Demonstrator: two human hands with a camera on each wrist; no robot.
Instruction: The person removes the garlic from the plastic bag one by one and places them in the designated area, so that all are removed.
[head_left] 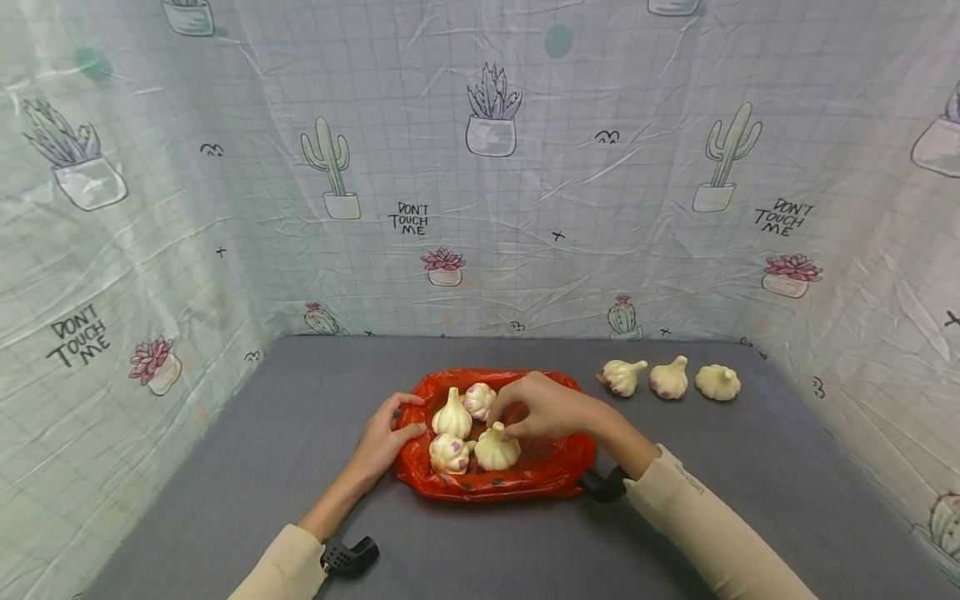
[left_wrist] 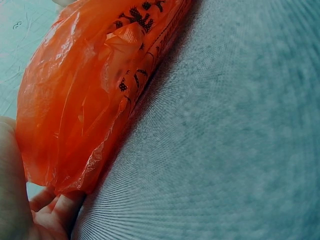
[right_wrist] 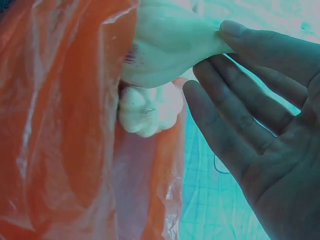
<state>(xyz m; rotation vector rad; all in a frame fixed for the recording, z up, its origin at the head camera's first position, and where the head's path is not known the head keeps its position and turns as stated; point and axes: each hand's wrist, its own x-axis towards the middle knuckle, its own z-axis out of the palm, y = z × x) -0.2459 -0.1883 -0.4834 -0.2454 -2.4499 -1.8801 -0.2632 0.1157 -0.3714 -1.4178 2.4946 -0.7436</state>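
A red plastic bag point(head_left: 517, 490) lies spread open on the grey table, with printed dark marks on its side in the left wrist view. My left hand point(head_left: 382, 442) holds its left edge between thumb and fingers. With thumb and fingertips, my right hand point(head_left: 543, 406) pinches the stem of a garlic bulb point(right_wrist: 167, 42), whose round body sits low inside the bag. Beside it in the bag are an upright garlic bulb point(head_left: 452, 417), a purple-marked one point(head_left: 449, 454) and another point(head_left: 479, 401) close to the right hand's fingers.
To the right of the bag, a row of garlic bulbs stands on the table: one tipped sideways point(head_left: 622, 377), one stem-up point(head_left: 669, 378) and a flatter one point(head_left: 717, 382). A printed curtain point(head_left: 525, 192) encloses the table point(head_left: 480, 550) at the back and sides.
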